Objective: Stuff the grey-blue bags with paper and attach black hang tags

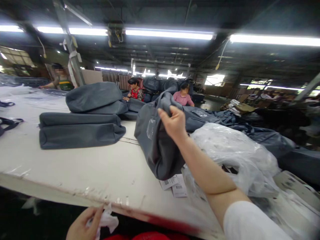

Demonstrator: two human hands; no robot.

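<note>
Bright tube lights (172,34) beneath dark ceiling (155,15)

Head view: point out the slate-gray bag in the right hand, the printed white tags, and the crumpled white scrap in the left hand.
Slate-gray bag (160,143): head view, middle of its body.
Printed white tags (179,190): head view, face of the rightmost one.
Crumpled white scrap (109,221): head view, its loose end.
</note>
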